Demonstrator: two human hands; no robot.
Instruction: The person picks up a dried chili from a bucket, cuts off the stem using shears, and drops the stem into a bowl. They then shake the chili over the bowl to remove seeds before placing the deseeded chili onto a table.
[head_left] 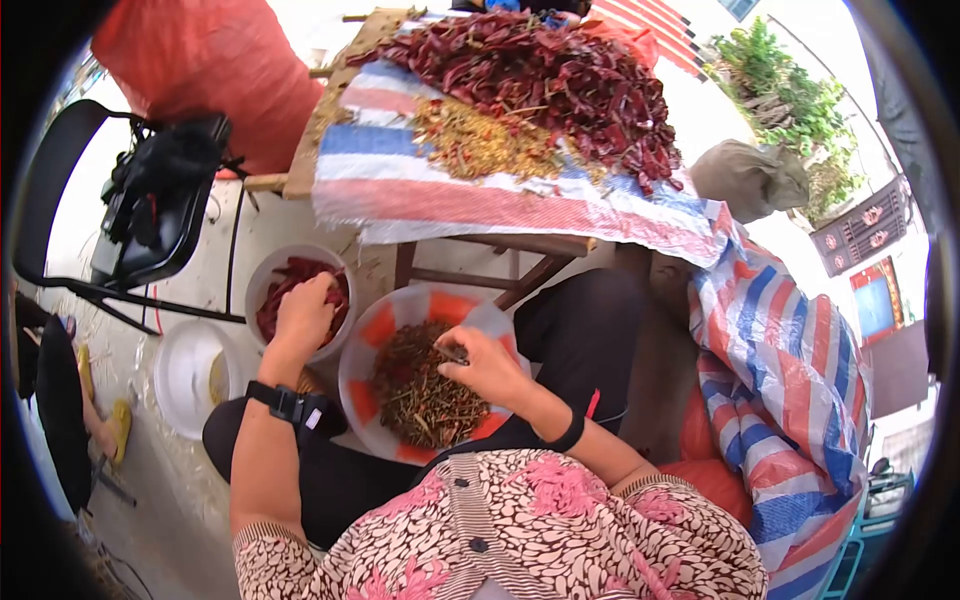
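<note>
My left hand (306,305) is over a white bucket (254,285) of dried red chilies (290,272). Its fingers curl down among the chilies, and what they pinch is hidden. My right hand (480,362) is above a wide orange-and-white plastic basin (362,335) between my legs. Its fingers are closed around a small dark object (455,353), too small to name. Chili stems and bits (425,395) heap up in the basin beneath this hand.
Ahead, a large pile of dried red chilies and yellow seeds (490,140) covers a striped sheet (380,200) on a wooden table. A black chair (150,210), a white tub (190,385) and a red sack (215,70) stand left. Striped sheeting (780,370) bunches up right.
</note>
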